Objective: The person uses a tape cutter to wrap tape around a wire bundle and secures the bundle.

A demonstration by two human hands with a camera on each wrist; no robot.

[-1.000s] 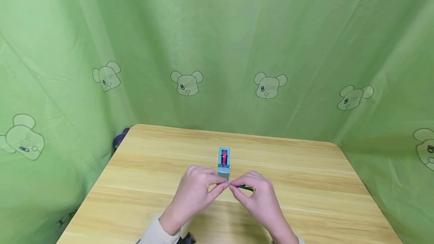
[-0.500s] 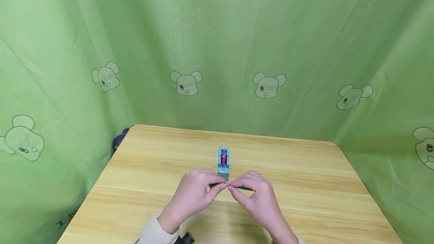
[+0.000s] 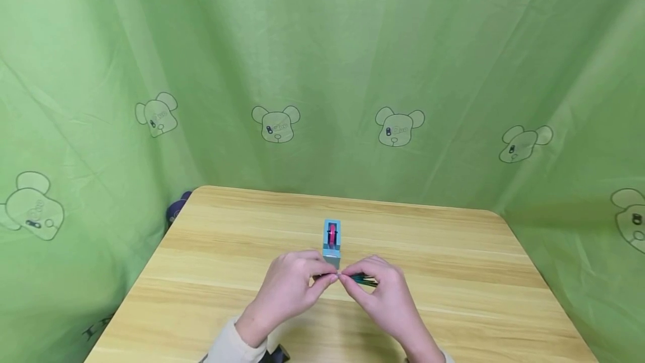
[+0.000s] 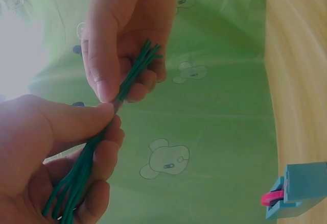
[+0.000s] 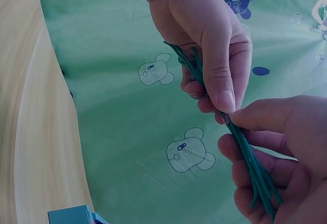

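Observation:
Both hands meet just in front of a blue tape dispenser (image 3: 331, 255), each pinching a bundle of thin green wire-like strands (image 4: 80, 170) near its middle. My left hand (image 3: 292, 284) grips one half between thumb and fingers. My right hand (image 3: 385, 296) pinches the other half, thumb tip beside the left thumb. Strand ends fan out past the right fingers in the left wrist view. Between the thumbs, a narrow band of clear tape (image 4: 118, 103) shows around the strands, partly hidden by the fingertips. The dispenser bears a pink roll (image 3: 332, 234).
Beneath the hands lies a light wooden table (image 3: 242, 223). A green curtain (image 3: 332, 71) with bear prints surrounds it at the back and sides. Near the left sleeve (image 3: 234, 346), a black object (image 3: 279, 354) shows at the bottom edge.
Both hands keep almost the same place. The strand ends beside the right hand have spread into a wider fan, as the bundle turns slightly between the fingers.

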